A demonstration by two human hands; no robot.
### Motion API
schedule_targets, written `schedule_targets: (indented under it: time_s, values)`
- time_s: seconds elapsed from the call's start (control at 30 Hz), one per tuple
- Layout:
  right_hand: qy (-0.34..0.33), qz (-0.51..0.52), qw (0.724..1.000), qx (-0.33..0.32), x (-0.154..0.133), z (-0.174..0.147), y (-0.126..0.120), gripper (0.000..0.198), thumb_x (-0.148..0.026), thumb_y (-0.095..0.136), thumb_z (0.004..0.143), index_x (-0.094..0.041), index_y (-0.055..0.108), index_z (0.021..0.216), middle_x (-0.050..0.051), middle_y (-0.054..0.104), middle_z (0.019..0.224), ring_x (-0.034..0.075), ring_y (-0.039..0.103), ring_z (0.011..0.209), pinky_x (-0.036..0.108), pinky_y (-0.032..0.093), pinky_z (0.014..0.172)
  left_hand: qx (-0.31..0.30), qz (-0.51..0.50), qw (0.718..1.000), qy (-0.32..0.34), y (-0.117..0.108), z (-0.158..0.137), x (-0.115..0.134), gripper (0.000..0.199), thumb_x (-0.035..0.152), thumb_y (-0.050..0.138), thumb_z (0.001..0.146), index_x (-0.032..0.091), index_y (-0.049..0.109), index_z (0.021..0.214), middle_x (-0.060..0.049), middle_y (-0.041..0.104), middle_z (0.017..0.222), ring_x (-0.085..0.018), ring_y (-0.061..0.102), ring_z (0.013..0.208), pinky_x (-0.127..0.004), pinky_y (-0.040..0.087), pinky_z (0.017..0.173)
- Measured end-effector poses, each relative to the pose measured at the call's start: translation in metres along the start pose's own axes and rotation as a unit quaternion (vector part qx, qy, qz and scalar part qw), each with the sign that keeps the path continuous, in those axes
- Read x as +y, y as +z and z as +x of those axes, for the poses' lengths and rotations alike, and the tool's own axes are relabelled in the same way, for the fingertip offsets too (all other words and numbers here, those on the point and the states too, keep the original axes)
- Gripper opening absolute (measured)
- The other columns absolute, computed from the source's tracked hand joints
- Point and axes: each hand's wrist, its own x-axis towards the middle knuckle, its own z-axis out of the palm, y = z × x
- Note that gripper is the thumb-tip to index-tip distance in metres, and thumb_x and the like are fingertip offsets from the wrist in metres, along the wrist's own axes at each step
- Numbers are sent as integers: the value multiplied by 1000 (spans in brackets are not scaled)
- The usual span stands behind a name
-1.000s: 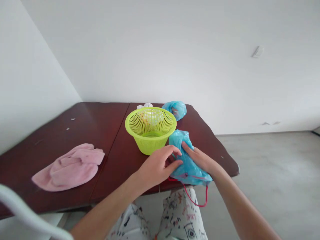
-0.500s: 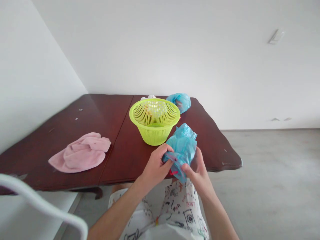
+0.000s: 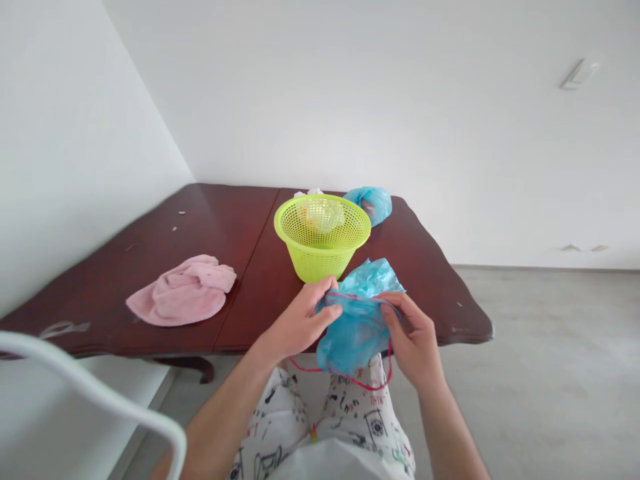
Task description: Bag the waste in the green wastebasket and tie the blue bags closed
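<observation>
A thin blue plastic bag (image 3: 353,333) with a red drawstring (image 3: 373,387) is stretched between my two hands at the table's front edge. My left hand (image 3: 307,317) pinches the left side of its top hem. On the right side of that hem, my right hand (image 3: 410,333) grips with thumb and fingers. The bag's crumpled far part lies over the tabletop, and a loop of the drawstring hangs down above my lap. Just beyond my left hand stands a yellow-green plastic basket (image 3: 320,257) with perforated walls.
Behind the basket sit a second blue bag (image 3: 377,203), bunched up, and something white (image 3: 315,192), partly hidden. A pink cloth (image 3: 183,293) lies on the left of the dark wooden table (image 3: 250,327). A white curved bar (image 3: 100,397) crosses the lower left.
Both hands have spread the bag's edge apart, and the red drawstring now hangs out as a loop. The view has shifted slightly left.
</observation>
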Motion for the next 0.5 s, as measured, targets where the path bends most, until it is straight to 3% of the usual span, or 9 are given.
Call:
schedule_targets:
  time_s: [0.13, 0.27, 0.37, 0.5]
  values:
    - [0, -78, 995, 62, 3, 13, -25, 26, -48, 76, 114, -27, 89, 109, 8, 88, 110, 27, 80, 103, 38, 63, 93, -47, -57, 997, -26, -28, -3, 4, 47, 52, 74, 110, 23, 51, 81, 5, 43, 77, -14, 38, 73, -30, 30, 67]
    - [24, -81, 991, 101, -1, 25, -46, 29, -53, 80, 111, -26, 91, 114, 10, 91, 113, 27, 83, 99, 35, 64, 84, -18, -117, 992, -39, -46, -8, 11, 58, 61, 83, 107, 23, 48, 81, 6, 41, 75, -11, 34, 67, -25, 24, 59]
    - [36, -57, 992, 105, -8, 37, -66, 32, -57, 86, 106, -25, 89, 112, 9, 90, 102, 23, 79, 81, 30, 60, 66, -14, -129, 990, -49, -63, -12, 24, 61, 64, 89, 104, 23, 48, 83, 7, 43, 73, -10, 33, 63, -22, 24, 54]
    - [43, -98, 992, 74, -31, 56, -95, 37, -62, 91, 103, -26, 88, 110, 3, 81, 79, 18, 65, 57, 27, 47, 48, -20, -92, 995, -44, -92, -18, 47, 67, 69, 91, 102, 23, 47, 80, 7, 41, 71, -9, 30, 60, -20, 21, 49]
